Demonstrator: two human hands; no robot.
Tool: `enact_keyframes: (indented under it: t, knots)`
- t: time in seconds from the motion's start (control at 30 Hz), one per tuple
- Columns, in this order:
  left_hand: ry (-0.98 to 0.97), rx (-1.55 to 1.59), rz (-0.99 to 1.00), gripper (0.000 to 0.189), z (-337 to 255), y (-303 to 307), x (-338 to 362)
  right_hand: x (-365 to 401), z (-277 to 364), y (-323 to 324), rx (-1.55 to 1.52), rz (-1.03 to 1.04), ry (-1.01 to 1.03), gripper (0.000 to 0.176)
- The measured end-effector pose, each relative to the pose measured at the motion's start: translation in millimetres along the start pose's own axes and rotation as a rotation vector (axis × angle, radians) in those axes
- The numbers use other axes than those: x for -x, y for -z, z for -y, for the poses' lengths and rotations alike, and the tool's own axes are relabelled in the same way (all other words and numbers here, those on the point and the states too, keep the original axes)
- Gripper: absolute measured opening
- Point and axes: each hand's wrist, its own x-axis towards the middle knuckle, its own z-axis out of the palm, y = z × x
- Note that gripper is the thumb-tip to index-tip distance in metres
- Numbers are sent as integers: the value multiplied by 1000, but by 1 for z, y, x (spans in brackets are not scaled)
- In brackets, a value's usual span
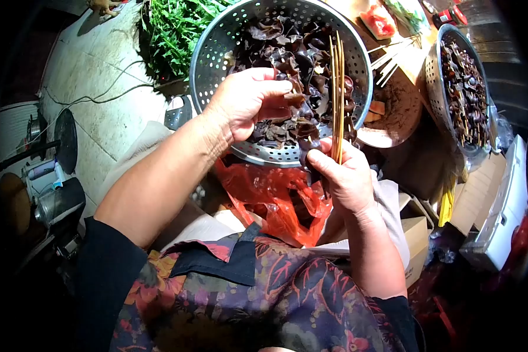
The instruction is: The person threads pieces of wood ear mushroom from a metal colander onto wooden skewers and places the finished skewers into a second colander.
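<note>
A metal colander [213,58] holds a heap of dark brown wood ear mushrooms [276,41]. Over the heap, my left hand [249,102] has its thumb and fingers drawn together; dark mushroom pieces lie right at the fingertips, and what is pinched there is hidden. At the colander's near right rim, my right hand [346,179] is closed around several bamboo skewers [338,88] that point up and away from me. Wood ear pieces are threaded on a skewer beside the bare ones, and some dark pieces hang by the right thumb.
Beneath the colander sits a red plastic bag [276,193]. A second colander [433,82] with threaded skewers stands at right. Loose skewers [390,61] lie by a round brown bowl [413,117]. Leafy greens [173,41] are at upper left; a cable [108,97] crosses the floor.
</note>
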Motion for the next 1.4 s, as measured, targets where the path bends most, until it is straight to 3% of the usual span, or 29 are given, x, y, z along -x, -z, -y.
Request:
enact_keyframes:
  t: [0.17, 0.37, 0.43, 0.7, 0.77, 0.83, 1.0, 1.07, 1.13, 1.2, 1.3, 1.4]
  knots:
    - [35, -49, -24, 11, -1, -4, 5, -5, -9, 6, 132, -14, 74, 17]
    - [-2, 81, -59, 17, 2, -6, 5, -4, -2, 1, 50, -13, 17, 16]
    - [-34, -100, 24, 18, 7, -8, 5, -4, -2, 2, 54, -21, 26, 16]
    - [-16, -158, 51, 27, 15, -6, 1, -3, 0, 5, 107, -101, 17, 17]
    - [-37, -206, -63, 41, 10, -10, -3, -10, -5, 21, 87, -127, 78, 15]
    - [-59, -224, -58, 44, -3, -6, -2, -4, 12, 22, 99, -204, 183, 15]
    - [-248, -348, -264, 48, -14, 19, -16, -13, 0, 70, 278, -408, 186, 14]
    - [-252, -448, -274, 44, -13, 29, -21, -19, -8, 81, 334, -431, 197, 16]
    - [-205, -573, -248, 37, -12, 30, -19, -21, -10, 84, 574, -482, 155, 17]
    - [-134, -681, -207, 28, -8, 28, -16, -21, -9, 85, 581, -458, 131, 18]
    - [-70, -816, -69, 18, 14, 32, -25, -19, -6, 86, 619, -424, 152, 20]
    - [-136, -1011, 69, 17, 42, 28, -30, -9, 7, 77, 711, -432, 217, 22]
